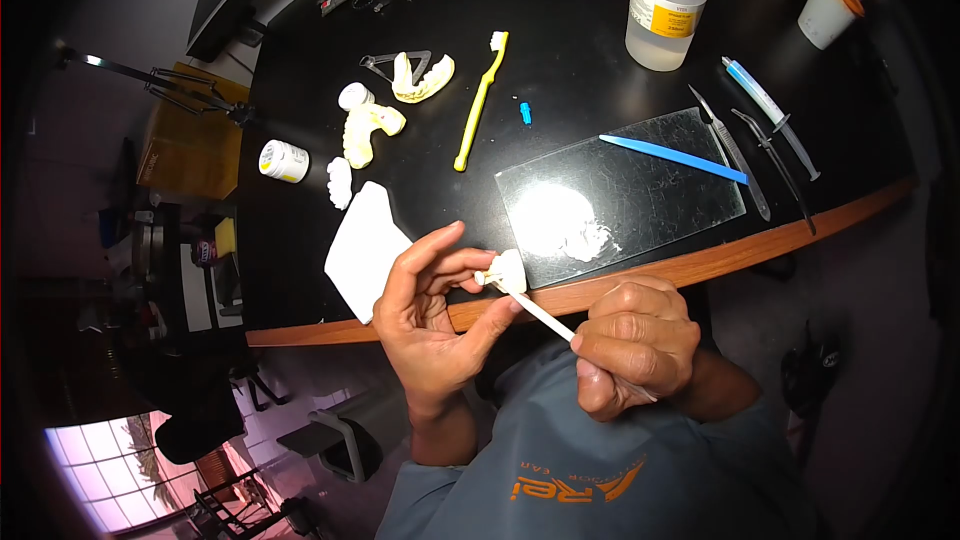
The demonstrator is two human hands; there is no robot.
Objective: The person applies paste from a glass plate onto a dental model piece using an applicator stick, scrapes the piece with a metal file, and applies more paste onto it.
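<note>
My left hand (430,315) is closed around a small off-white piece (511,270) that looks like part of a dental cast, held between thumb and fingers just above the table's wooden edge. My right hand (637,348) grips a slim white stick (546,318). The stick's far end meets the piece; whether it presses or only touches I cannot tell. Behind the piece lies a glass slab (640,225) with a white smear (590,240) on it. A blue plastic spatula (675,158) rests across the slab. White paper (362,248) is beside my left hand.
Dental casts (367,130), a white jar (284,161) and a yellow toothbrush (482,105) lie beyond my left hand. A small blue cap (526,113) is mid-table. Tweezers (770,155), a scalpel-like tool (735,155) and a syringe (765,105) lie right. A large bottle (665,15) stands behind.
</note>
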